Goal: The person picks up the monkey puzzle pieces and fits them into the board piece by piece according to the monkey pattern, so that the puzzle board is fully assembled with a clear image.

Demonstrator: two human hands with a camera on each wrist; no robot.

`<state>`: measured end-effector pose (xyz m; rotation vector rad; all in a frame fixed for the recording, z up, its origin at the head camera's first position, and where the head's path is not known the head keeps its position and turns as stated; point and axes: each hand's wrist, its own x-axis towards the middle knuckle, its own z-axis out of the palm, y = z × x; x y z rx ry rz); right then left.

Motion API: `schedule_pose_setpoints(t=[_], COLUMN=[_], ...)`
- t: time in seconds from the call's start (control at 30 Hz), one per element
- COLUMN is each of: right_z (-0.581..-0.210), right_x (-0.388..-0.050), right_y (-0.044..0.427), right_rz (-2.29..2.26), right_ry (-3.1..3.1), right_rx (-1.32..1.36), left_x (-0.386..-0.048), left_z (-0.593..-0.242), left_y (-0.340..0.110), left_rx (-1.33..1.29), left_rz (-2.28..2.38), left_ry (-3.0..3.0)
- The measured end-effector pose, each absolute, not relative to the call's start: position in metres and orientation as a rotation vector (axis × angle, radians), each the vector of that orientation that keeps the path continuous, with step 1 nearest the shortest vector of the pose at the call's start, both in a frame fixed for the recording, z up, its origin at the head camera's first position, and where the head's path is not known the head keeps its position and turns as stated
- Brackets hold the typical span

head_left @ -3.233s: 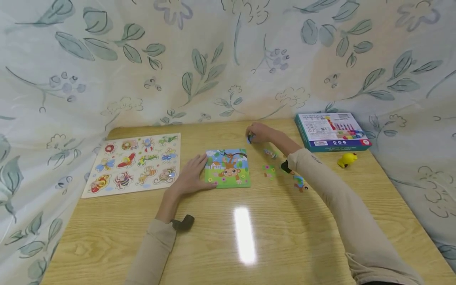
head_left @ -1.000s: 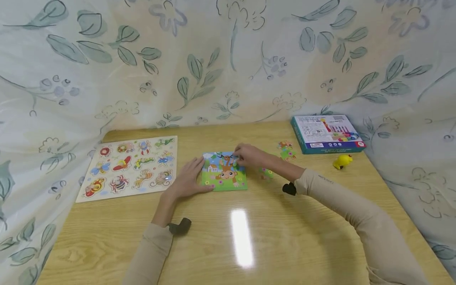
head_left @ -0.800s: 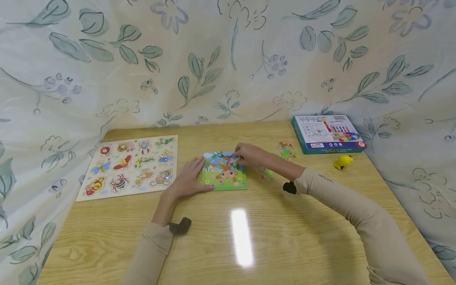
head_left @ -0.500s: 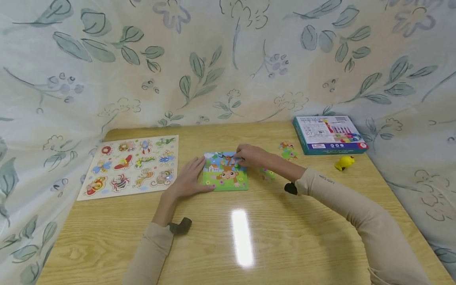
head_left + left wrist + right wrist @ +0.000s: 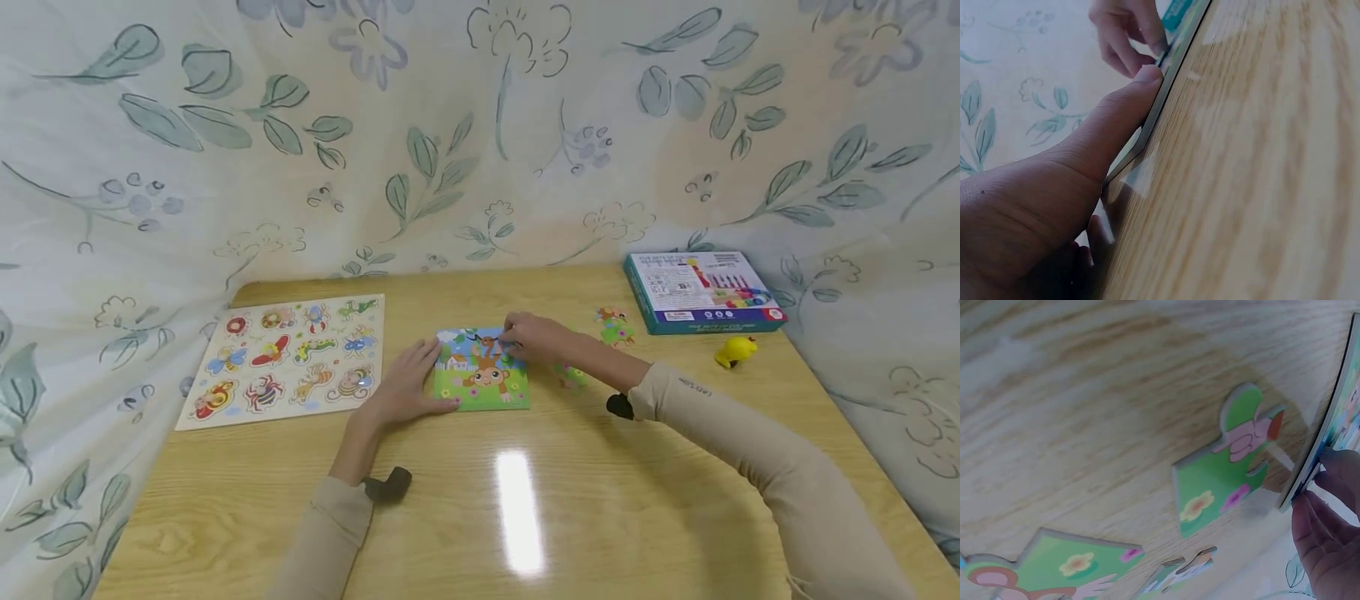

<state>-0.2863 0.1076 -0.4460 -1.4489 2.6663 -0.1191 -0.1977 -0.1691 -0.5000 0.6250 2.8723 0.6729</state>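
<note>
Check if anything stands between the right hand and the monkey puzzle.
Nothing visible does: the right hand is at the far right corner of the puzzle. Loose pieces lie to its right; the left hand is at its left edge.

Bright, even light fills my head view — white glare (image 5: 519, 512) stretches toward the near edge of the table (image 5: 435, 533), soft shadow (image 5: 693, 500) beside my right sleeve (image 5: 757, 454). Both wrist views are dimmer, my left hand (image 5: 1047, 181) shaded, the wood grain (image 5: 1247, 150) blurred.
</note>
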Motion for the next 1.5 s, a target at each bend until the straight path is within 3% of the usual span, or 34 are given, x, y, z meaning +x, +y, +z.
schedule_pose_setpoints(t=[1.1,1.5], right_z=[-0.450,-0.454], right_x=[-0.279,-0.275], right_y=[0.089,0.087], right_rz=[-0.356,-0.336], right_ry=[2.756,2.808], right_rx=[-1.062,-1.038], left_x=[-0.194,-0.195], left_z=[-0.496,-0.496], left_y=[-0.166,-0.166], left_rx=[0.584,0.592], left_rz=[0.764,0.730], left_ry=[2.840,2.861])
